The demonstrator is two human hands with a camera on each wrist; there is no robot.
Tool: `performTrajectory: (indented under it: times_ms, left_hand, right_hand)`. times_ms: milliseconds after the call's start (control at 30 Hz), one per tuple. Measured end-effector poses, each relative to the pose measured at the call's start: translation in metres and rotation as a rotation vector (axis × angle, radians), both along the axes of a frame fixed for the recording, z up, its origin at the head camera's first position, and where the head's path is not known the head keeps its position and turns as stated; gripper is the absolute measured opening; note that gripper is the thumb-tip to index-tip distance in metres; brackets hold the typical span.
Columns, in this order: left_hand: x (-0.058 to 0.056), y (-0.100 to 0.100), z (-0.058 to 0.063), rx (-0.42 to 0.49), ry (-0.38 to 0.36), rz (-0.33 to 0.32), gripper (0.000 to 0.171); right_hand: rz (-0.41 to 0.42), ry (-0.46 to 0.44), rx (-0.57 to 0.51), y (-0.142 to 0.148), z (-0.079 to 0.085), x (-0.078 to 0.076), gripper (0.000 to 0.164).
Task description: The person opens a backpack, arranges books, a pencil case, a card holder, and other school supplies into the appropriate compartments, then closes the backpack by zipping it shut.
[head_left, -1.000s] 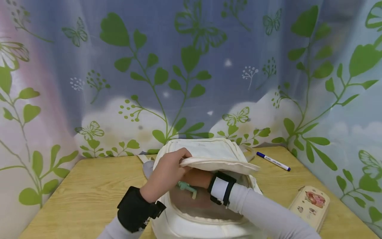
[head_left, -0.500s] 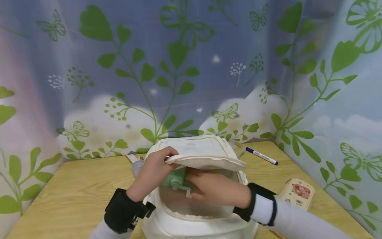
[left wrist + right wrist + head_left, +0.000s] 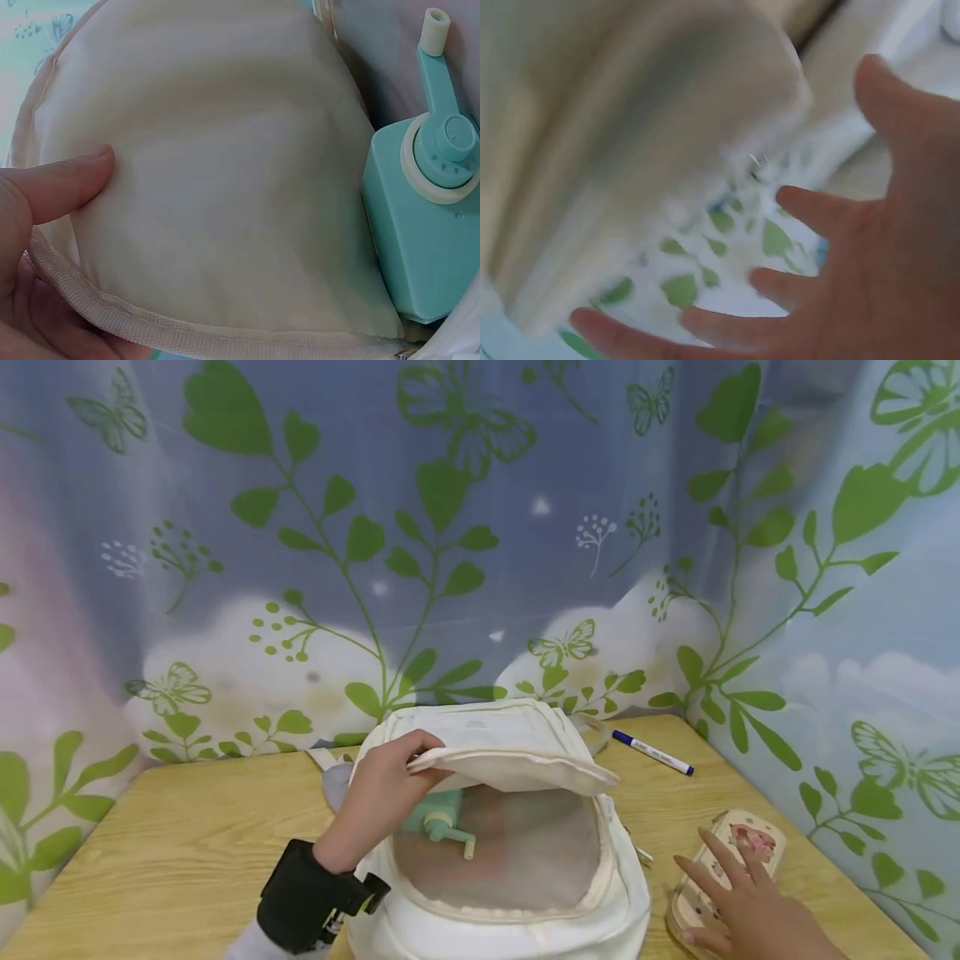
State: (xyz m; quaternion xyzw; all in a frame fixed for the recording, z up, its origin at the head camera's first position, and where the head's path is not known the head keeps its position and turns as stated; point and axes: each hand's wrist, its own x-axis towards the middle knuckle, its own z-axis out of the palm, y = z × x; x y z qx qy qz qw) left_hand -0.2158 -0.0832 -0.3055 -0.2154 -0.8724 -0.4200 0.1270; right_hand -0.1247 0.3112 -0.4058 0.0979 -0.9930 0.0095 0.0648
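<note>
A white backpack (image 3: pixel 517 935) lies on the table with its front compartment unzipped. My left hand (image 3: pixel 386 789) pinches the edge of its cream flap (image 3: pixel 517 767) and holds it raised; in the left wrist view the thumb lies on the flap's inner side. Inside the opening, at the left, sits a teal crank pencil sharpener (image 3: pixel 412 225), its handle pointing outward. Over to the right, my right hand (image 3: pixel 757 910) is spread above a cream pencil case (image 3: pixel 757 837) with a printed picture, overlapping its near part. The right wrist view shows the same hand (image 3: pixel 855 277) with fingers apart, holding nothing.
A white marker with blue ends (image 3: pixel 652 752) lies on the wooden table (image 3: pixel 202 835), behind the pencil case. Grey straps (image 3: pixel 337 783) stick out at the backpack's left. A leaf-patterned curtain (image 3: pixel 480 552) hangs along the table's back and right.
My right hand has come out of the backpack and moved right to the pencil case. The sharpener shows more fully in the opening. My left hand keeps the flap lifted.
</note>
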Motion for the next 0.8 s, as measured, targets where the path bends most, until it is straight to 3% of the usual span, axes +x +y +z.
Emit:
performTrajectory:
  times_ms: [133,267,433,500,567,667,733,767,800]
  left_hand:
    - [0.000,-0.002,0.001,-0.005,0.014,0.004,0.013]
    - [0.001,-0.002,0.000,-0.005,-0.011,0.003,0.014]
    - [0.001,-0.002,-0.003,0.000,-0.024,-0.005,0.012]
    - [0.002,-0.001,-0.003,0.001,-0.027,-0.008,0.012]
    - [0.002,-0.001,-0.004,0.000,-0.025,-0.005,0.013]
    - [0.001,-0.002,-0.003,-0.005,0.002,0.014,0.015]
    - [0.001,-0.002,-0.003,-0.005,0.019,0.024,0.016]
    - [0.001,-0.002,-0.003,-0.004,0.029,0.026,0.017]
    - [0.001,-0.002,-0.003,-0.002,0.033,0.024,0.017]
  right_hand:
    - [0.083,-0.035,-0.136,0.003,-0.024,-0.003,0.077]
    - [0.061,-0.060,-0.131,0.001,-0.034,-0.005,0.065]
    - [0.062,0.086,-0.169,0.004,-0.034,0.000,0.041]
    - [0.119,0.191,-0.204,0.010,-0.029,-0.001,0.040]
    - [0.138,0.231,-0.246,0.018,-0.017,0.001,0.039]
    - [0.209,0.233,-0.336,0.032,0.009,0.008,0.039]
    - [0.257,0.150,-0.433,0.039,0.032,0.020,0.039]
    - [0.310,0.131,-0.467,0.041,0.043,0.027,0.043]
    - [0.419,0.160,-0.539,0.041,0.049,0.030,0.038]
